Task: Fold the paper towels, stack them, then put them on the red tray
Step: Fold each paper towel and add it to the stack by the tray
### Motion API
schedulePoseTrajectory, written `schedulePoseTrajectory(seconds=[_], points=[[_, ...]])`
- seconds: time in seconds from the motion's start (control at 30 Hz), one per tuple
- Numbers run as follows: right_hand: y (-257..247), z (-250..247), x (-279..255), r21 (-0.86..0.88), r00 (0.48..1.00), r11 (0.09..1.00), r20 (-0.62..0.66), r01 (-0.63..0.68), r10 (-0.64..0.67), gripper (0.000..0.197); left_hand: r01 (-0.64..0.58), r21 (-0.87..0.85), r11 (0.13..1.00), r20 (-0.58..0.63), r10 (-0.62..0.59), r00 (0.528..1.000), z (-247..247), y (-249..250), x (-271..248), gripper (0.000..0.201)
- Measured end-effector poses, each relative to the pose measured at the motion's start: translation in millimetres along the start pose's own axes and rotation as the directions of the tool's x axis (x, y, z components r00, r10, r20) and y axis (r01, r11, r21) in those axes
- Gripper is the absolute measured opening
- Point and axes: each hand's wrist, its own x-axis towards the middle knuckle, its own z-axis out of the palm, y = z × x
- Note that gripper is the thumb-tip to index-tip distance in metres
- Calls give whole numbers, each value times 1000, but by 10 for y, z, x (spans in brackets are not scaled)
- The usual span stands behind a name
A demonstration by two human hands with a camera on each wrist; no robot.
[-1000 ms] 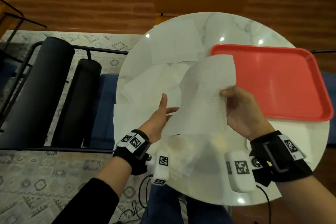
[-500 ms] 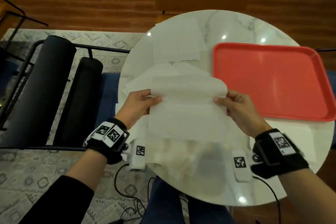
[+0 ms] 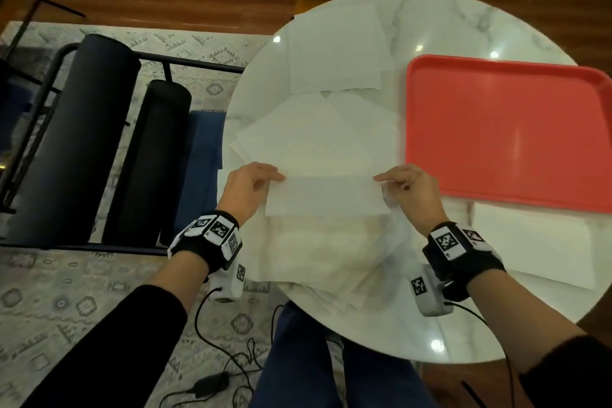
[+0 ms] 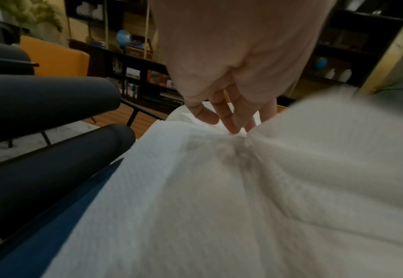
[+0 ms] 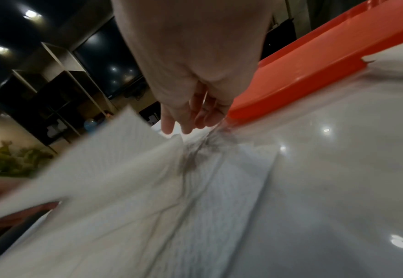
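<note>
The paper towel [image 3: 326,195] pinched between the left hand [image 3: 246,189] and right hand [image 3: 410,190] is thin, matt white paper with a fine embossed, quilted grain. Beneath both hands the table [image 3: 440,26] is glossy polished marble, reflecting lamp spots. Just beyond the right hand, the red tray [image 3: 510,136] is smooth moulded plastic with a soft sheen. Left of the left hand, dark bolsters [image 3: 76,136] look matt cloth on a thin black metal frame [image 3: 185,61].

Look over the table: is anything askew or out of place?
Yes. The loose paper towels lie overlapping at odd angles, and some hang over the near edge of the marble table. The red tray holds nothing yet.
</note>
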Motion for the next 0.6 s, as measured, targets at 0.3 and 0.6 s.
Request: schedulePoseTrajectory(seconds=[0.3,0.6], points=[[-323,484,-136,-336,940,879,163,339,-300,42,-199,284,938,127,169,977,308,454,-152,47],[-21,609,-246,-710,947,682,311,176,80,55,-139,673,726,295,-91,951,691,260,-252,65]])
